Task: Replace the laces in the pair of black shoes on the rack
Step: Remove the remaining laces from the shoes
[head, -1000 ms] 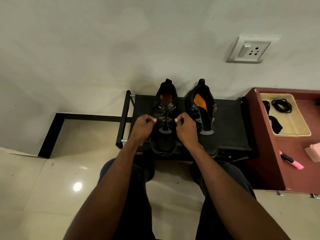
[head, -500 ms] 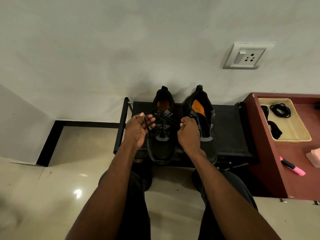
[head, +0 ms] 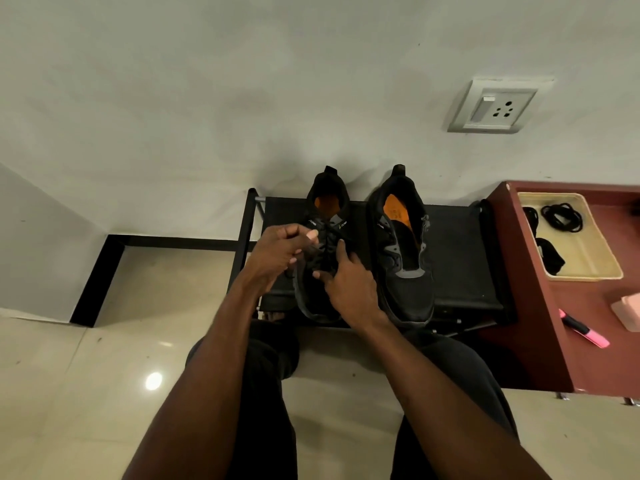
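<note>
Two black shoes with orange insoles stand side by side on a low black rack (head: 460, 258) against the wall. The left shoe (head: 327, 202) has a black lace (head: 323, 245) across its eyelets. My left hand (head: 280, 252) pinches a loop of that lace over the shoe's left side. My right hand (head: 349, 282) rests on the shoe's front, its index finger and thumb spread and touching the lace. The right shoe (head: 405, 251) shows no lace, its tongue lying open.
A maroon table (head: 568, 306) stands right of the rack. It bears a beige tray (head: 588, 258) holding coiled black laces (head: 561, 218), a pink marker (head: 585, 332) and a pink block (head: 628, 311). A wall socket (head: 495, 107) sits above. My knees are below the rack.
My left hand has drawn the lace loop up and inward over the left shoe. My right hand has let go of its lace end and spread its fingers onto the shoe's front.
</note>
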The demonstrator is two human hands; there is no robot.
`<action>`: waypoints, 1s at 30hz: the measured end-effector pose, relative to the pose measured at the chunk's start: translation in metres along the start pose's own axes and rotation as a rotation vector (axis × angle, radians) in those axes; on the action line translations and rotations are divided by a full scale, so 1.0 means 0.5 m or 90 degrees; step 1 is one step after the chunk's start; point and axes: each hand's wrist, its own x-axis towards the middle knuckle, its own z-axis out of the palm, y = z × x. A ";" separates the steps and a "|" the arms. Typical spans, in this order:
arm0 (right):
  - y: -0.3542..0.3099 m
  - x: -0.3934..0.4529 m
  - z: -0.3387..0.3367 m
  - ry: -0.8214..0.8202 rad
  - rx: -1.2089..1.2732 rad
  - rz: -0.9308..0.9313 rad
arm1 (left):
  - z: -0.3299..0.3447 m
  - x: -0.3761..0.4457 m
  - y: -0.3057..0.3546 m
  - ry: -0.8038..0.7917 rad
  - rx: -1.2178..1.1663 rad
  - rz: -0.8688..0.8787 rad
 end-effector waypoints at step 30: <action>0.012 0.059 -0.010 0.140 0.164 -0.038 | 0.024 0.024 -0.024 -0.034 -0.187 -0.037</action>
